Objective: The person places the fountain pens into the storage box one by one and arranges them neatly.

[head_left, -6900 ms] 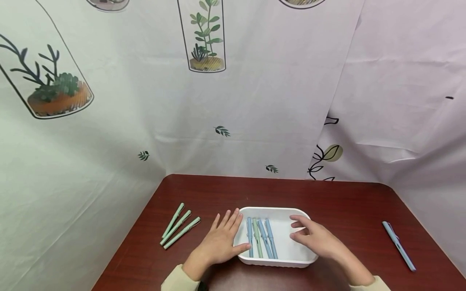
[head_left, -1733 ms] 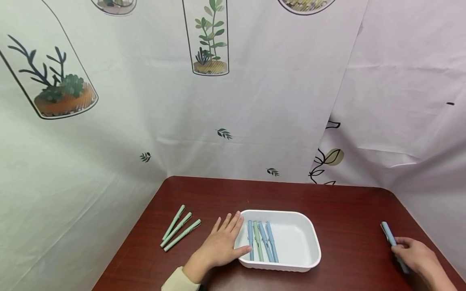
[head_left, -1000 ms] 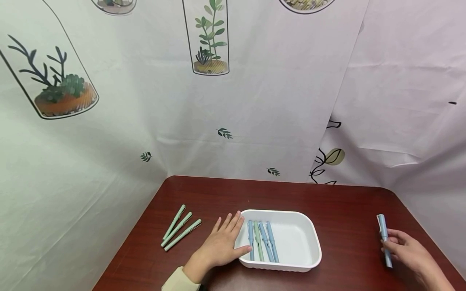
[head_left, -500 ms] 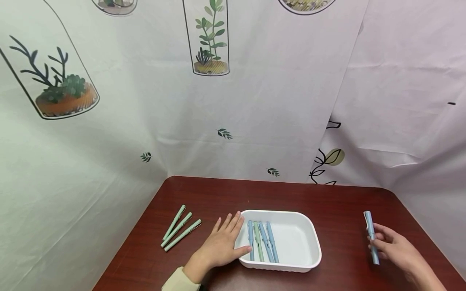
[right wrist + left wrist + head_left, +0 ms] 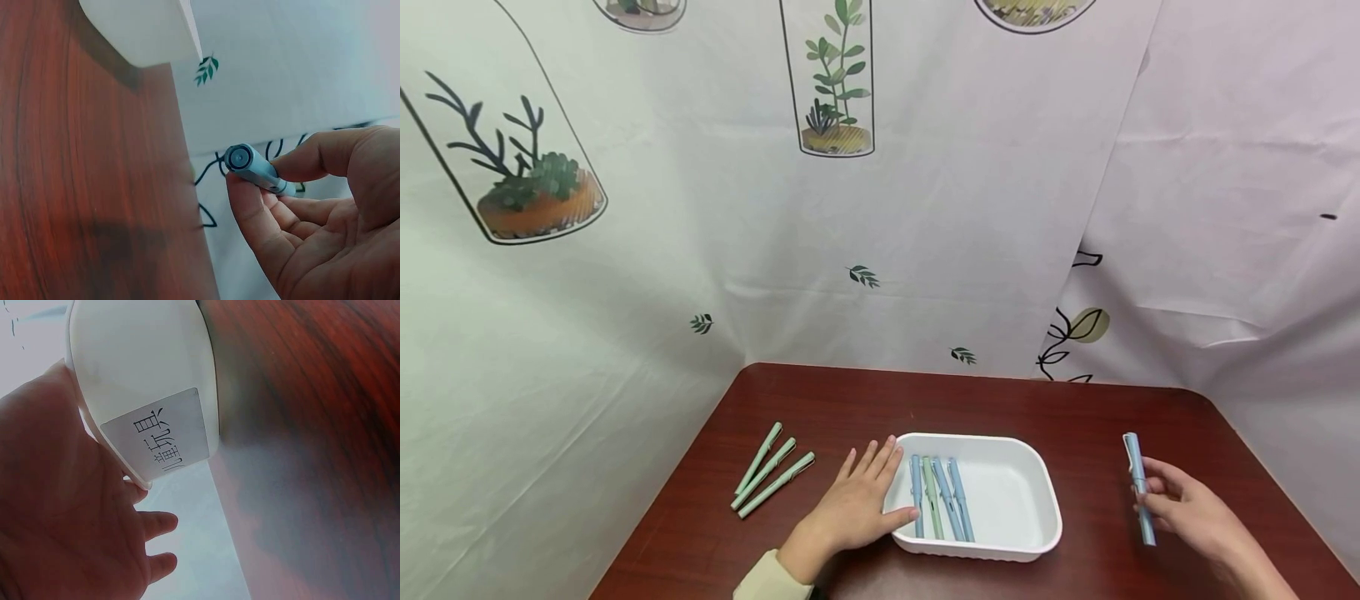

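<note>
My right hand (image 5: 1187,506) pinches a light blue pen (image 5: 1138,487) between thumb and fingers, to the right of the white tray (image 5: 1037,500). In the right wrist view the blue pen (image 5: 259,172) points its round end toward the camera. My left hand (image 5: 853,508) rests on the tray's left rim with straight, spread fingers. Inside the tray, at its left side, lie a green pen (image 5: 933,500) and several blue pens (image 5: 960,500). The left wrist view shows the left palm (image 5: 69,506) against the tray wall, beside a label (image 5: 159,434) with printed characters.
Three light green pens (image 5: 771,479) lie fanned out on the dark red table (image 5: 1112,408), left of the left hand. A white cloth (image 5: 925,250) with printed plants hangs behind and around the table.
The right hand went from the tray to the blue pen at the table's right, picked it up, and has carried it leftward toward the tray. The left hand has stayed on the rim.
</note>
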Demonstrator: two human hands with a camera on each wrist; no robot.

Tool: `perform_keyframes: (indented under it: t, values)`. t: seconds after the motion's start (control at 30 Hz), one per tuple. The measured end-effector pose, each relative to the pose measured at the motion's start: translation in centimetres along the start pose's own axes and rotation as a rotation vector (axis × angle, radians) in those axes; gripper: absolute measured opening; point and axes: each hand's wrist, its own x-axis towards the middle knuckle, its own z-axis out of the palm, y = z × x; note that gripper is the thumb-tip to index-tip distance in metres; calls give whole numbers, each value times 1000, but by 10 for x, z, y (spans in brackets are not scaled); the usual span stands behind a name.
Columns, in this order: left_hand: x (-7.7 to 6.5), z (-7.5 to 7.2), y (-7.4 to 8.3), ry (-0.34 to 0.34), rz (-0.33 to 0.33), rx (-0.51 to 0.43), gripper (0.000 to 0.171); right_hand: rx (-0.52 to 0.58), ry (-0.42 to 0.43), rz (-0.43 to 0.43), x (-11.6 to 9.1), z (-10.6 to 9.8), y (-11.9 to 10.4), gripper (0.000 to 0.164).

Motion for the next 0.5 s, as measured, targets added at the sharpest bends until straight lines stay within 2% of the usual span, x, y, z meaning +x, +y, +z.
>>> perform_keyframes:
  t: [0.5]
  values:
    - [1, 1, -1, 1, 5, 15, 91, 14, -13, -47, -5, 19, -18, 60]
